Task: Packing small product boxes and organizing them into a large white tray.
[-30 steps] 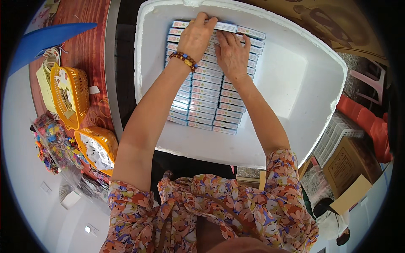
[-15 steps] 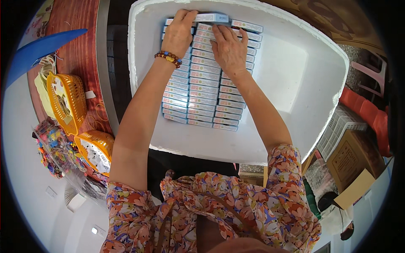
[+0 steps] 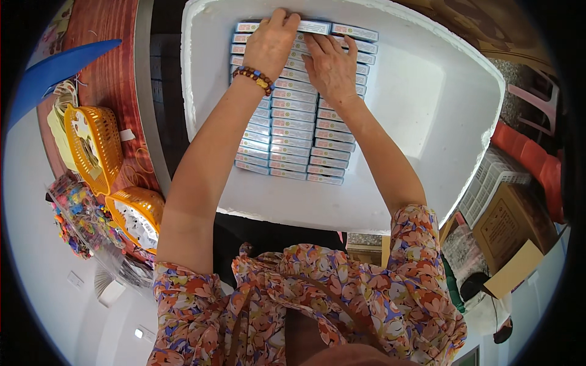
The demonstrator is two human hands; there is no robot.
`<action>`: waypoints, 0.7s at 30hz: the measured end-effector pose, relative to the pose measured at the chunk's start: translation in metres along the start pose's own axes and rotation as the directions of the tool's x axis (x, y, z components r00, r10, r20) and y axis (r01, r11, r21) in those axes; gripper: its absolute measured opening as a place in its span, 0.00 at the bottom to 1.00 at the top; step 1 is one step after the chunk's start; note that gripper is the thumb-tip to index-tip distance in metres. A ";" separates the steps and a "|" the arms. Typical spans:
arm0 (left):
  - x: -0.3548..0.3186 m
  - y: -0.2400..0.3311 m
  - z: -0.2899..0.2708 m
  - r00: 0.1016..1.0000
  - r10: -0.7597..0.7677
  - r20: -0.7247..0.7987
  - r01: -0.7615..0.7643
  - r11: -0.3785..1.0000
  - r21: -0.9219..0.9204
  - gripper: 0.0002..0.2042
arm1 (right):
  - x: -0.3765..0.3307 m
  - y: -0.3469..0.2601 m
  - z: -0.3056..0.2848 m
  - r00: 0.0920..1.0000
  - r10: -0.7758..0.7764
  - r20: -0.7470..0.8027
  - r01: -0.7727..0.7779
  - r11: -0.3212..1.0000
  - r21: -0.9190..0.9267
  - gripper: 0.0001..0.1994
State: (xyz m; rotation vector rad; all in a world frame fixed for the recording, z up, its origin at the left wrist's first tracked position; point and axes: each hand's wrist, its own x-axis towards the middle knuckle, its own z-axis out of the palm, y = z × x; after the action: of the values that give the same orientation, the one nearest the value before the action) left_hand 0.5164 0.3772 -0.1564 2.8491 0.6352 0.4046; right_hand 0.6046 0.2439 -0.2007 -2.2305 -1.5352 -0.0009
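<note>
The flat blue-and-white packets (image 3: 299,122) stand in tight rows inside the white foam box (image 3: 427,122), filling its left half. Your left hand (image 3: 271,43) and right hand (image 3: 332,67) lie flat on the far rows, fingers spread narrowly and pressing down, the left fingertips (image 3: 281,15) hooked over the farthest packet. Beside the box, orange baskets (image 3: 94,146) sit on the wooden table (image 3: 110,55).
</note>
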 end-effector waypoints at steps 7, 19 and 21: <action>0.011 0.004 0.005 0.996 -0.018 0.089 0.006 0.990 0.139 0.17 | -0.006 0.008 0.007 0.998 -0.027 -0.057 0.033 0.994 0.108 0.20; 0.001 0.004 0.030 1.000 -0.015 0.004 0.014 0.991 0.133 0.14 | 0.003 0.021 -0.005 0.981 -0.015 -0.194 0.023 0.999 0.036 0.22; 0.000 0.005 0.031 1.000 -0.014 -0.027 0.016 0.995 0.094 0.15 | 0.000 0.026 0.003 0.990 -0.028 -0.136 0.037 0.997 0.063 0.24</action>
State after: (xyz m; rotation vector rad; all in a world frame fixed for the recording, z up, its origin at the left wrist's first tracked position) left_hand 0.5275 0.3690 -0.1849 2.9306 0.6978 0.4209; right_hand 0.6265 0.2371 -0.2124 -2.1096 -1.4772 -0.1084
